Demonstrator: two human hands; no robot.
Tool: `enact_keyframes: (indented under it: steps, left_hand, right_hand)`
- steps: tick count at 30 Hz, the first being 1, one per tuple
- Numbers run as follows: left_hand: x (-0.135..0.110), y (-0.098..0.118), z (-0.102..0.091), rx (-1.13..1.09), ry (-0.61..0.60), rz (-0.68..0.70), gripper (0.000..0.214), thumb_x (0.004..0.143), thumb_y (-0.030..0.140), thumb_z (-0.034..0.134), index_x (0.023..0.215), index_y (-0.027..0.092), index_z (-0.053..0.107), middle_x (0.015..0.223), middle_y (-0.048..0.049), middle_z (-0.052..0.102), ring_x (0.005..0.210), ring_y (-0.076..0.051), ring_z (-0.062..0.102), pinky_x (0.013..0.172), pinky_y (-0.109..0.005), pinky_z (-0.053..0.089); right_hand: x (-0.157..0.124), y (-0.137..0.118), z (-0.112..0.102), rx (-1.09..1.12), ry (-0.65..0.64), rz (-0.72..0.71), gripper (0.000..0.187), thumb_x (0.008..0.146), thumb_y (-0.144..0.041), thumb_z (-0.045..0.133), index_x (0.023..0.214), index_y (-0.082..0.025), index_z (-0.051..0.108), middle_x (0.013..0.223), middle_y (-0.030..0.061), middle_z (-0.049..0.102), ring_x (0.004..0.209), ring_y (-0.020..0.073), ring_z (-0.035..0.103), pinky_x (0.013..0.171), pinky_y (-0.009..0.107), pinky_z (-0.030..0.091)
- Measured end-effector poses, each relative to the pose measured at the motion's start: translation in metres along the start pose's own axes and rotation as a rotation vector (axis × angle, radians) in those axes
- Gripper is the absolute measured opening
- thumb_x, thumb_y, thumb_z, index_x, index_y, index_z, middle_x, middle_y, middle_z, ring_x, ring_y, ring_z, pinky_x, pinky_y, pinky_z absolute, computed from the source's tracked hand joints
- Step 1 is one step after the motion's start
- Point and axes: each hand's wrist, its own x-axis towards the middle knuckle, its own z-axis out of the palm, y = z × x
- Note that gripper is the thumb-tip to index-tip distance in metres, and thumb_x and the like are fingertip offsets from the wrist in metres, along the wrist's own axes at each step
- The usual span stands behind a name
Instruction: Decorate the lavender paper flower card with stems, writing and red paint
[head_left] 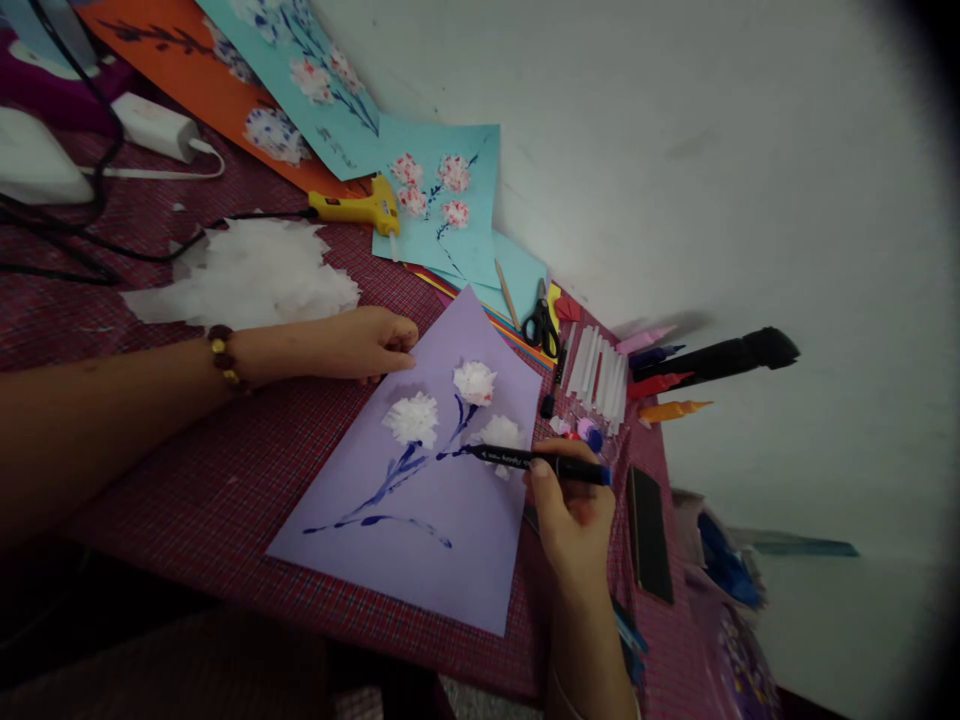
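Observation:
A purple sheet of paper (450,580) lies on the checked tablecloth, bearing dark blue painted stems and three white paper flowers (411,420). My right hand (574,510) grips a black marker (540,463) with a blue end. The marker's tip touches a blue stem beside the rightmost flower, which the marker and hand partly cover. My left hand (375,343) rests at the sheet's upper left edge, fingers curled; whether they pinch the paper or anything else cannot be seen.
Behind the sheet lie white tissue pieces (262,270), a yellow glue gun (360,207), black scissors (541,322), a pencil (507,293) and finished flower pictures (442,190). Glue sticks (598,375), paint tubes (675,411) and a phone (650,535) sit right. Black cables (97,255) cross the left; a wall stands behind.

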Motion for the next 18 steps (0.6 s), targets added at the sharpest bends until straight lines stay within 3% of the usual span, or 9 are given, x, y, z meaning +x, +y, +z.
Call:
enact_keyframes:
  steps: [18]
  left_hand:
    - [0.0024,-0.0057,0.0032,0.033,0.008,0.048,0.015,0.082,0.026,0.05,0.069,0.02,0.046,0.055,0.003,0.052,0.046,-0.012,0.054,0.046,-0.022,0.036]
  right_hand:
    - [-0.0054,0.0013,-0.0036,-0.066,-0.074,-0.097,0.01,0.087,-0.023,0.062,0.097,-0.025,0.062,0.08,-0.0023,0.061,0.07,0.0121,0.057,0.063,0.024,0.044]
